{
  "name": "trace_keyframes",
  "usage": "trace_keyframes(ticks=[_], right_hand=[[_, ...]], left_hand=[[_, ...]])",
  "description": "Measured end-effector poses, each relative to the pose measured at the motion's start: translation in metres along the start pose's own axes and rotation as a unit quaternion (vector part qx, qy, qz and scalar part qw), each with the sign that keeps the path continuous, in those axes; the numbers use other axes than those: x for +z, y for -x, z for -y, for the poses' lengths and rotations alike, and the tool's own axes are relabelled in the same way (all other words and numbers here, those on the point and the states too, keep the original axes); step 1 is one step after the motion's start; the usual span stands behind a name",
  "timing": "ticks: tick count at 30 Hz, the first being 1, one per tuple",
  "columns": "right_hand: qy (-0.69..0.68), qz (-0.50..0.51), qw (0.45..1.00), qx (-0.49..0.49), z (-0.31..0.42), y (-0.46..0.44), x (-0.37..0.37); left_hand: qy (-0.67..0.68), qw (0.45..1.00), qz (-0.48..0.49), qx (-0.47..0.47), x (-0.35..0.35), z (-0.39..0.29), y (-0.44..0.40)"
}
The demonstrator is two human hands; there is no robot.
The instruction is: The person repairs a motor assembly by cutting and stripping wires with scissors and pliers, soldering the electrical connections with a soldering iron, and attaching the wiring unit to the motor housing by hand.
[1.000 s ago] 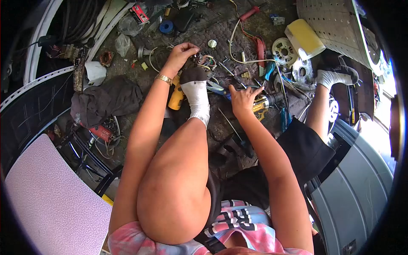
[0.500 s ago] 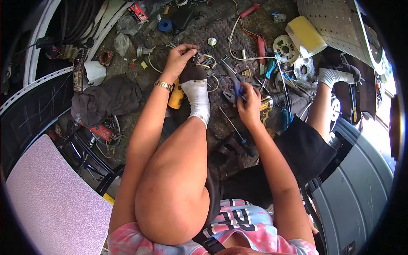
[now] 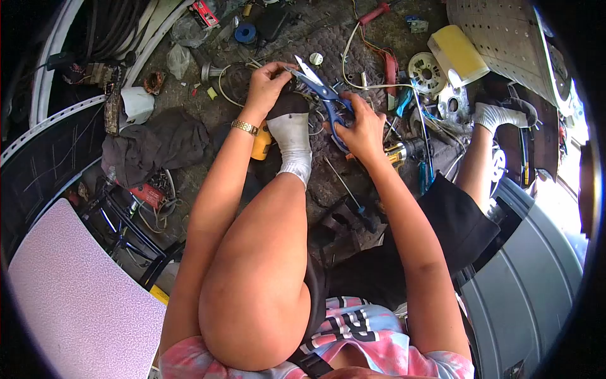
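Blue-handled scissors (image 3: 326, 93) are in my right hand (image 3: 364, 128), thumb and fingers through the handle loops. Their blades are spread and reach up-left to the fingertips of my left hand (image 3: 266, 87). That hand, with a gold watch (image 3: 245, 127) at its wrist, is pinched just above the toe of my socked foot (image 3: 293, 136). What it pinches is too small to make out, perhaps a thin wire end. A pale cable (image 3: 226, 82) loops on the floor beside the left hand.
A yellow-and-black power drill (image 3: 404, 151) lies right of my right hand. A screwdriver (image 3: 346, 186) rests below it. Behind are a blue tape roll (image 3: 245, 33), a white knob (image 3: 316, 59), a red-handled tool (image 3: 390, 72) and a yellow container (image 3: 457, 55). Dark cloth (image 3: 154, 145) lies left.
My right hand has moved up and left, turning the scissors so their blades, now spread, reach my left fingertips. The left hand stays pinched in nearly the same place.
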State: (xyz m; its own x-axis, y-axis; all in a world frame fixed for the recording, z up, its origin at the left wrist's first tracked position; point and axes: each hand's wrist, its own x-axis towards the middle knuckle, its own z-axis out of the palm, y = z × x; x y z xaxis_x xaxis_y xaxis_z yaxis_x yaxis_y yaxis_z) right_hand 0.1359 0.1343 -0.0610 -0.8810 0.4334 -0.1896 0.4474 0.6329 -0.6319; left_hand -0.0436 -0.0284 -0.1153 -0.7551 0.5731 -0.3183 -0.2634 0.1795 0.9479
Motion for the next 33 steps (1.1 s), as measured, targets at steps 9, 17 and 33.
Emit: trace_keyframes(ticks=[9,17,33], right_hand=[[0.014,0.0,1.0,-0.026,0.002,-0.008,0.004],[-0.005,-0.008,1.0,-0.008,0.002,-0.004,0.009],[0.049,0.014,0.996,-0.068,0.0,-0.017,-0.009]], left_hand=[[-0.034,0.999,-0.011,0.002,0.001,-0.004,0.002],[-0.041,0.999,-0.017,-0.013,0.0,-0.003,0.002],[0.011,0.999,-0.037,0.013,0.008,-0.001,0.006]])
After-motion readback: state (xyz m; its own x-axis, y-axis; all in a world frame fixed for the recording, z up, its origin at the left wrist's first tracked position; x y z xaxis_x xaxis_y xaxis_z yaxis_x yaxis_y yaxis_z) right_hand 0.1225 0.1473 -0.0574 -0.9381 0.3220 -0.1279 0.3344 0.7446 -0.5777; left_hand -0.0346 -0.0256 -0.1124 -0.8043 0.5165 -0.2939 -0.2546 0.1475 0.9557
